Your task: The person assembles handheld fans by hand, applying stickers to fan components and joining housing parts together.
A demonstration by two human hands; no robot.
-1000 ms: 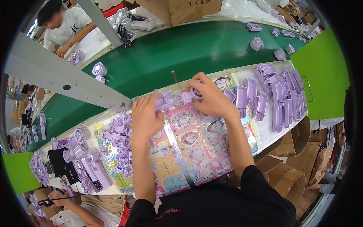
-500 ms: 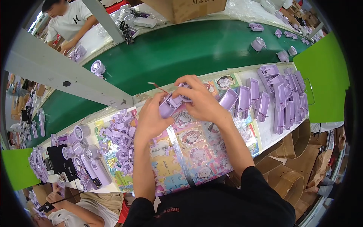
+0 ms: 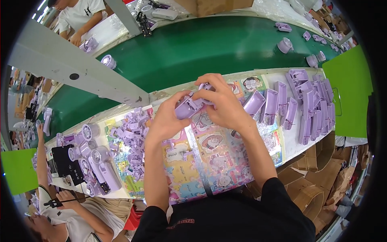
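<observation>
My left hand (image 3: 166, 117) grips the near left end of a lilac handheld fan shell (image 3: 186, 109), its thumb along the lower side. At the shell's far right end, my right hand (image 3: 223, 105) closes around the rounded part, fingers bent over it. The shell's hollow side faces up, tilted, above a mat of colourful cartoon sheets (image 3: 213, 161). Fingers hide much of its right end. A heap of small lilac plastic parts (image 3: 131, 135) lies left of my left forearm. To the right of my right hand, open lilac shells (image 3: 254, 103) with thin wires stand in a row.
Assembled lilac fans (image 3: 98, 155) and a black tray (image 3: 66, 165) are at the left; more shells (image 3: 310, 111) pile up at the right. Beyond the bench runs a green conveyor belt (image 3: 193, 48), behind a grey post (image 3: 80, 76). A co-worker's hand (image 3: 40, 131) reaches beltward. Cardboard boxes (image 3: 306, 191) stand lower right.
The whole view has shifted, moving the bench slightly rightward in the picture. The shell has turned a little between my hands, and its raised wire no longer shows. The lower-left co-worker's arm now stretches out.
</observation>
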